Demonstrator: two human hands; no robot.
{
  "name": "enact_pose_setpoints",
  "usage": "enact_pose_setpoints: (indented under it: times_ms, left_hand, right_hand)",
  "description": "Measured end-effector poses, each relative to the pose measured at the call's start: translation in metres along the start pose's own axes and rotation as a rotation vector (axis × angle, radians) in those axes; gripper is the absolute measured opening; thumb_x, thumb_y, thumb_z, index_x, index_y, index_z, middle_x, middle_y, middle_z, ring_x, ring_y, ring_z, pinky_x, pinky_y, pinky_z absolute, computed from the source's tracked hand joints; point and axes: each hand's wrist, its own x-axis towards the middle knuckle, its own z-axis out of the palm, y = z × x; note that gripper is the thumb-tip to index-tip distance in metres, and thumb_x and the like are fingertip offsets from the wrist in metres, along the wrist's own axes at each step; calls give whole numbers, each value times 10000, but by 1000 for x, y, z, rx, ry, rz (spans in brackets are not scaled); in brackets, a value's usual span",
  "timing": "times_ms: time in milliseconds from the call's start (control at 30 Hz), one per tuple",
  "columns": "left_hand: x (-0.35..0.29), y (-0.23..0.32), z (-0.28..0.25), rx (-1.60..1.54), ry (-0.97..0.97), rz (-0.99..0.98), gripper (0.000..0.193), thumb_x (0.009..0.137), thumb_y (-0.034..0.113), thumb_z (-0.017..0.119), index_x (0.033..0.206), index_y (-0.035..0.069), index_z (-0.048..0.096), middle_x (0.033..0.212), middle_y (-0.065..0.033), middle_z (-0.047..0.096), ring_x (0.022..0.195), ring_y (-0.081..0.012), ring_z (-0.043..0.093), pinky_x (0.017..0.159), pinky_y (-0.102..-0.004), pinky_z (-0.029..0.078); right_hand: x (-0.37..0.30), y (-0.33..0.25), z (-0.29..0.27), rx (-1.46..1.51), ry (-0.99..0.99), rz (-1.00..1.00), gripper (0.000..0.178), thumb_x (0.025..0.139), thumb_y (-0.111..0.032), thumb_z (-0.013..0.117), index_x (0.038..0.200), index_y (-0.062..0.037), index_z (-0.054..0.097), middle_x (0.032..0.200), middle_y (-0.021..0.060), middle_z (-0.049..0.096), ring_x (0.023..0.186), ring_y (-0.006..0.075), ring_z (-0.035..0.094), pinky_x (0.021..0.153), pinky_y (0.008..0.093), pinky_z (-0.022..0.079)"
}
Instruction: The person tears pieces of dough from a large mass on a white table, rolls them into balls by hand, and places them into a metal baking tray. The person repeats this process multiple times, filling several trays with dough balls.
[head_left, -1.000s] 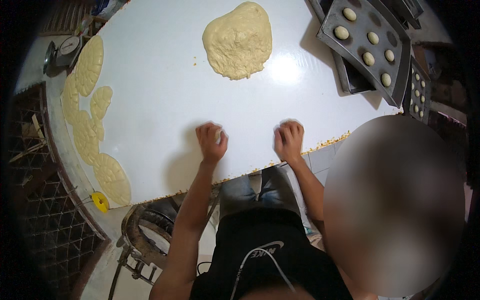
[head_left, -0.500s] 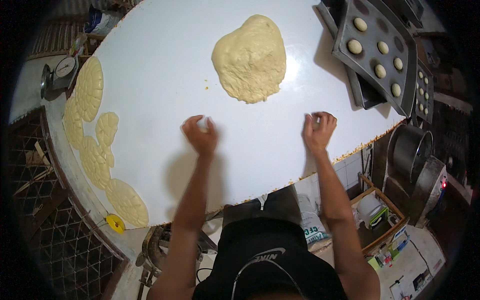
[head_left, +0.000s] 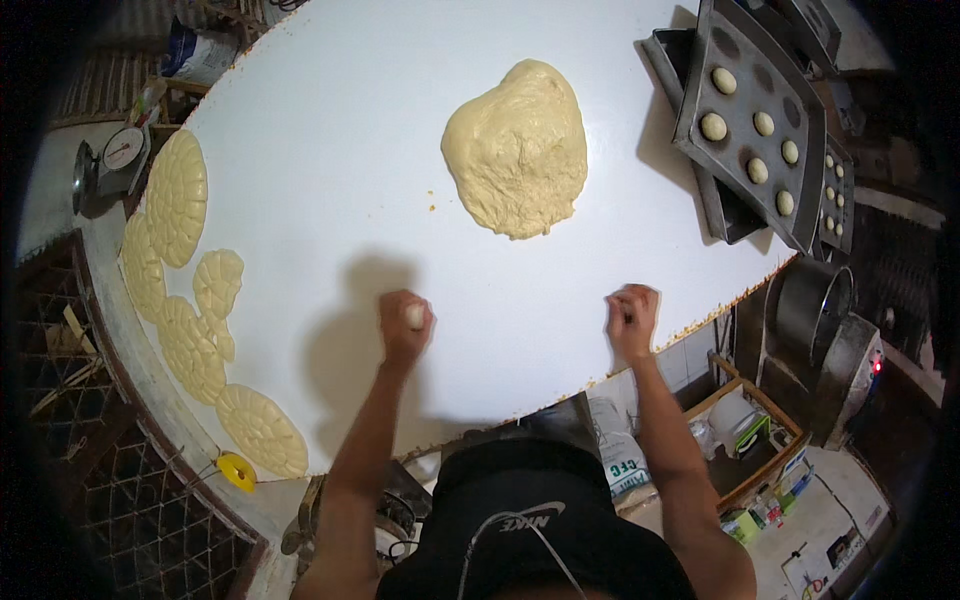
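My left hand [head_left: 403, 330] is curled above the near part of the white table [head_left: 510, 345], its shadow falling to the left. A small pale dough ball [head_left: 414, 317] shows between its thumb and fingers. Further right, my right hand [head_left: 632, 320] is closed into a loose fist near the table's edge, with a dark hollow between thumb and fingers and nothing showing inside. A large lump of soft dough [head_left: 518, 150] rests on the table beyond both hands, touched by neither.
Scored flat dough rounds [head_left: 178, 200] line the left edge, near a dial scale [head_left: 124, 148] and a yellow ring [head_left: 236, 471]. Stacked metal trays [head_left: 735, 150] with small dough balls [head_left: 757, 171] overhang the right edge. Beyond stands a metal bowl [head_left: 812, 305]; below it, a wooden-framed box [head_left: 765, 480].
Both hands have come nearer to my body in the picture and are curled more tightly. The whole table scene has shifted slightly downward as the view tilted.
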Motion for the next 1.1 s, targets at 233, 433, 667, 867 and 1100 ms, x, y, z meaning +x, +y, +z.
enact_pose_setpoints:
  times_ms: [233,433,667,867,1100]
  left_hand:
    - [8,72,36,103,117,-189,280,971,14,751,1248,-5,718,1309,-198,729,1295,-424,667,1093,-507,549]
    - [151,131,59,23,173,-31,284,1018,28,725,1300,9,746,1363,-163,749,1294,-341,707,1091,-419,583]
    - [114,148,72,133,-122,-259,217,1003,180,774,1022,2,652,984,-232,699,958,-453,668,856,-552,528]
    - [45,149,105,363,352,-278,174,961,122,784,1079,79,663,1188,-132,667,1167,-384,560,1011,-552,457]
    - [-18,100,61,375,482,-427,210,910,6,758,1098,16,665,1133,-164,670,1092,-381,594,988,-513,489]
  right_hand:
    - [26,-35,32,-61,175,19,152,989,-21,724,1139,-16,698,1181,189,706,1208,403,629,1044,521,505]
    - [125,-57,42,214,1,-31,191,974,-39,750,1159,4,730,1167,200,706,1167,399,638,1020,476,539]
    - [137,-67,13,181,-469,-172,112,989,-64,719,1075,5,699,1095,222,672,1067,422,630,902,524,539]
    - [53,3,-7,-57,-60,-161,159,945,-140,818,950,-56,683,992,140,678,920,344,608,820,494,497]
    - [57,51,-74,-120,-134,-224,254,910,-202,832,1077,-88,678,1127,151,646,1122,382,589,1000,516,451]
